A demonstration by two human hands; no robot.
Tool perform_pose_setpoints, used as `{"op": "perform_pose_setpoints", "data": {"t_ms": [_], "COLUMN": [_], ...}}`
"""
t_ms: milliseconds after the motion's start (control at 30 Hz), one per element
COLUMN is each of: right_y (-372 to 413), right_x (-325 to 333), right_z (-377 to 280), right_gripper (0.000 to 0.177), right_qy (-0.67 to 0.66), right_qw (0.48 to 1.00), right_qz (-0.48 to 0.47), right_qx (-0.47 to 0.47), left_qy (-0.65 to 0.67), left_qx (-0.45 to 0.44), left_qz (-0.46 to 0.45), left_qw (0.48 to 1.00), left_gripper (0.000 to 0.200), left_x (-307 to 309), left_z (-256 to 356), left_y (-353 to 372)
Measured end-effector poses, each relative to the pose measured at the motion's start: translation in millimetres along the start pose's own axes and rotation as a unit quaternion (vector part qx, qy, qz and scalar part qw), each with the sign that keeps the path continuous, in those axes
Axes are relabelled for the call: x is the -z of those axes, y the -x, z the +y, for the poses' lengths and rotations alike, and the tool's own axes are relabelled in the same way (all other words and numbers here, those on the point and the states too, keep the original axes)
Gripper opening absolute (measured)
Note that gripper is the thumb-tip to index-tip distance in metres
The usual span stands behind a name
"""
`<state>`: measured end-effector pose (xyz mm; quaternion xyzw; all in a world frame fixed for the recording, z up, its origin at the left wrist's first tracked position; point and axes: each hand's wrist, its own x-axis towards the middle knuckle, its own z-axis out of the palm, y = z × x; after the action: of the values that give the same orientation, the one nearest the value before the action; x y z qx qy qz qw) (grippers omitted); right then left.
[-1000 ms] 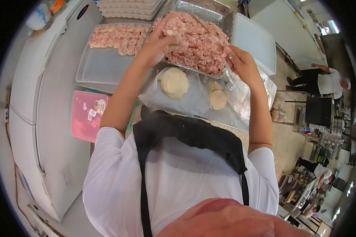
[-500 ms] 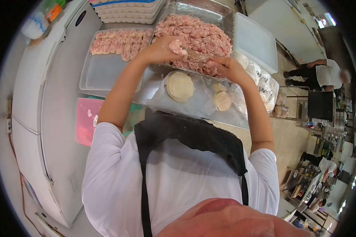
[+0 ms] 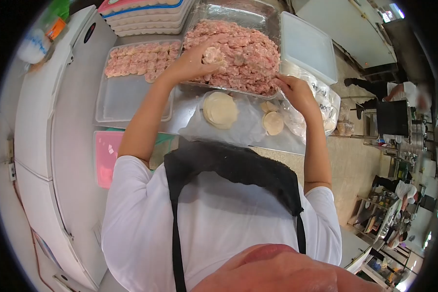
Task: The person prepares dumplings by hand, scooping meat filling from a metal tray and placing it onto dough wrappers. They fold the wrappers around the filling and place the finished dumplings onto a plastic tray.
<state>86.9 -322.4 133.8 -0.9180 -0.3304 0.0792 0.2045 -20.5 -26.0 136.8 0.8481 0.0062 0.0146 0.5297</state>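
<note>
My left hand (image 3: 189, 64) is cupped over the near left part of a metal tray (image 3: 228, 92) heaped with ground meat (image 3: 250, 53). Its fingers curl around a clump of ground meat (image 3: 213, 56). At the tray's near right corner, my right hand (image 3: 295, 91) has its fingers bent together; what they hold, if anything, is hidden. A stack of round dough wrappers (image 3: 220, 111) lies on a clear plastic sheet in front of the tray, and a smaller pile of wrappers (image 3: 273, 123) sits to its right.
On the left, a plastic tray (image 3: 126, 100) holds rows of filled dumplings (image 3: 141, 58). Stacked lidded trays (image 3: 146, 17) stand behind it. To the right are a translucent lid (image 3: 309, 46) and wrapped bags (image 3: 326, 97). A pink lid (image 3: 106, 155) lies lower left; other people are far right.
My right hand has come out of the meat and moved right to the tray's corner. The left hand keeps its clump, now turned more upward. The whole view has shifted slightly.
</note>
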Motion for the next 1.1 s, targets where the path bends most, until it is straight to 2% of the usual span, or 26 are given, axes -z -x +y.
{"op": "perform_pose_setpoints", "data": {"t_ms": [67,133,233,267,333,367,467,500,567,667,733,767,800,867,900,967,1000,1033,1067,1100], "right_y": [8,14,2,-3,-12,-9,-1,-3,-9,-8,-2,-4,-5,-10,-14,-15,-13,-12,-10,-4], "right_x": [9,15,-14,-8,18,31,14,2,14,37,35,19,6,-16,-20,-30,-37,-45,-45,-42], "right_z": [-5,-30,-17,-11,-7,-19,-32,-28,-18,-22,-36,-36,-41,-56,-53,-42,-34,-27,-19,-13], "right_gripper": [0.032,0.031,0.03,0.03,0.028,0.026,0.026,0.026,0.025,0.025,0.026,0.028,0.029,0.031,0.033,0.033,0.034,0.035,0.034,0.034], "right_qy": [-0.15,-0.249,-0.194,-0.149,-0.059,0.01,-0.019,0.021,-0.018,-0.095,-0.15,-0.085,-0.085,-0.083,-0.096,-0.12,-0.134,-0.16,-0.209,-0.256], "right_qw": [0.989,0.968,0.971,0.978,0.985,0.992,0.983,0.979,0.983,0.982,0.975,0.967,0.974,0.982,0.983,0.979,0.975,0.973,0.974,0.967], "right_qz": [-0.002,-0.037,-0.083,-0.059,-0.009,0.001,0.03,0.033,-0.007,-0.024,-0.003,0.015,-0.012,-0.067,-0.085,-0.02,0.013,0.047,0.025,0.003], "right_qx": [0.007,0.023,0.116,0.131,0.16,0.127,0.182,0.2,0.184,0.161,0.163,0.24,0.209,0.153,0.133,0.166,0.179,0.156,0.084,0.01], "left_qy": [-0.043,-0.085,-0.121,-0.129,-0.107,-0.098,-0.08,-0.089,-0.106,-0.078,-0.009,-0.008,-0.006,-0.076,-0.091,-0.119,-0.078,-0.036,0.005,-0.013], "left_qx": [-0.197,-0.155,-0.108,-0.095,-0.104,-0.108,-0.019,-0.009,0.01,-0.051,-0.011,-0.02,-0.03,-0.107,-0.073,-0.003,0.013,0.027,0.04,0.057], "left_qz": [0.085,0.023,-0.056,-0.078,0.015,0.063,0.091,0.061,0.001,0.061,0.031,0.031,0.031,0.061,0.085,0.129,0.136,0.142,0.148,0.181], "left_qw": [0.976,0.984,0.985,0.984,0.989,0.987,0.992,0.994,0.994,0.994,0.999,0.999,0.999,0.989,0.99,0.984,0.988,0.989,0.988,0.982], "left_gripper": [0.059,0.053,0.047,0.046,0.051,0.053,0.059,0.061,0.065,0.064,0.063,0.063,0.062,0.059,0.058,0.055,0.055,0.055,0.055,0.056], "left_x": [-7,-6,-6,-5,-21,-25,-27,-25,-16,-16,-9,-7,-5,5,12,28,39,51,65,78], "left_z": [-17,-20,-6,-1,-44,-58,-43,-26,11,-20,-14,-15,-17,-32,-35,-42,-53,-71,-90,-109], "left_y": [-5,-12,-16,-16,-28,-31,-25,-20,-9,-3,0,1,2,2,11,32,42,54,66,79]}}
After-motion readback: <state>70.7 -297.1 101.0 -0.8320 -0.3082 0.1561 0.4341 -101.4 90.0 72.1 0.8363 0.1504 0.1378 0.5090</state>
